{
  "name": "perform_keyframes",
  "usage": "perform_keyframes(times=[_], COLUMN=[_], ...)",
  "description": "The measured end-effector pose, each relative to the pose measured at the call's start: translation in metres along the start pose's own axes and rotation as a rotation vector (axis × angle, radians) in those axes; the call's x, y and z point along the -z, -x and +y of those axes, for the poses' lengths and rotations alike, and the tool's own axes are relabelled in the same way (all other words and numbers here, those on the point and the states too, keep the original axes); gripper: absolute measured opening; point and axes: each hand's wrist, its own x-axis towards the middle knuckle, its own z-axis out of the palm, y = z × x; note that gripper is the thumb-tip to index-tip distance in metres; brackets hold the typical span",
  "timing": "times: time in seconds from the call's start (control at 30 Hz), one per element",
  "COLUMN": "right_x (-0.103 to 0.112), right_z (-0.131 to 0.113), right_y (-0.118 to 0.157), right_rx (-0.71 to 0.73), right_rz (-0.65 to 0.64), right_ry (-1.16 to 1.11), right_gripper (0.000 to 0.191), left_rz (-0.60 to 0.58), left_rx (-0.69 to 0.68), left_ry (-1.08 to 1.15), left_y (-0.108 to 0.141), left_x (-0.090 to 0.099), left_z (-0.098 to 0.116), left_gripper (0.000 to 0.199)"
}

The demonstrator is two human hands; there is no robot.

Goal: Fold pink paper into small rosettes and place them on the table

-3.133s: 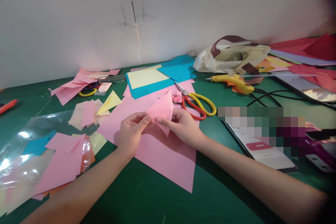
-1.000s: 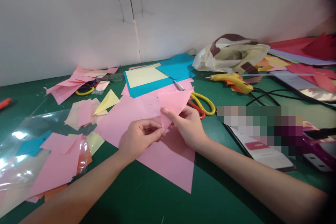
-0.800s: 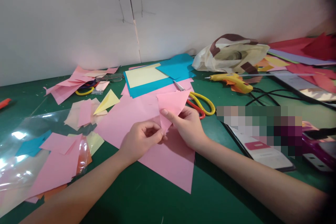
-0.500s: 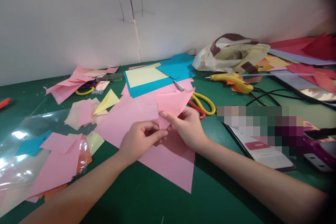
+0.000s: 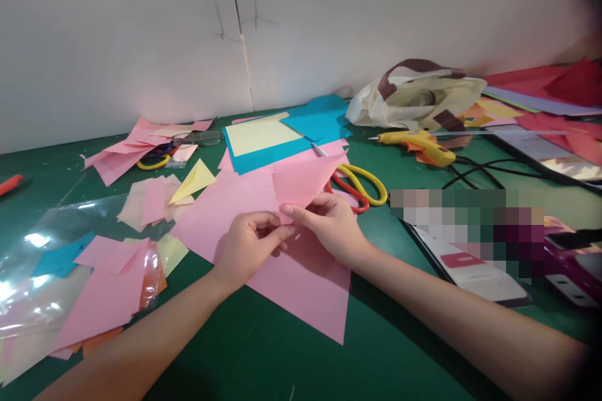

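A small piece of pink paper [image 5: 305, 178], partly curled, is raised above a larger pink sheet [image 5: 301, 301] that lies flat on the green table. My right hand [image 5: 333, 225] pinches its lower part between thumb and fingers. My left hand [image 5: 256, 241] is closed, its fingertips at the bottom corner of the same small piece; the exact grip is partly hidden by the fingers. Just behind my right hand lie scissors [image 5: 364, 185] with red and yellow handles, their blades partly covered by the raised paper.
Blue sheets [image 5: 324, 116] and a cream sheet [image 5: 263, 135] lie at the back. A yellow glue gun [image 5: 418, 145] with a black cord and a cloth bag [image 5: 414, 97] are at right. A clear plastic bag [image 5: 23, 301] with paper scraps lies left. A tablet-like device [image 5: 489, 282] is near my right forearm.
Both hands and the small pink piece have shifted slightly left. The piece has tilted a little, uncovering more of the red scissor handle.
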Motion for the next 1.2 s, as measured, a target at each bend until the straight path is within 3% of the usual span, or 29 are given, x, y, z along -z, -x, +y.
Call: perform_keyframes(times=[0.3,1.0,1.2], right_x=[-0.0019,-0.0020,-0.0008], right_z=[-0.0005,-0.0039,-0.0008], right_y=[0.0000,0.0020,-0.0003], right_rx=[0.012,0.048,0.018], right_rz=[-0.026,-0.025,0.071], right_ry=[-0.053,-0.061,-0.030], right_gripper=[0.030,0.025,0.026], left_rz=[0.044,-0.021,-0.036], left_rx=[0.072,0.008,0.054], left_ry=[0.028,0.122,0.109], left_y=[0.0007,0.0017,0.0010], left_x=[-0.0007,0.0004,-0.0003], left_z=[0.0004,-0.0008,-0.0047], left_gripper=[0.023,0.021,0.031])
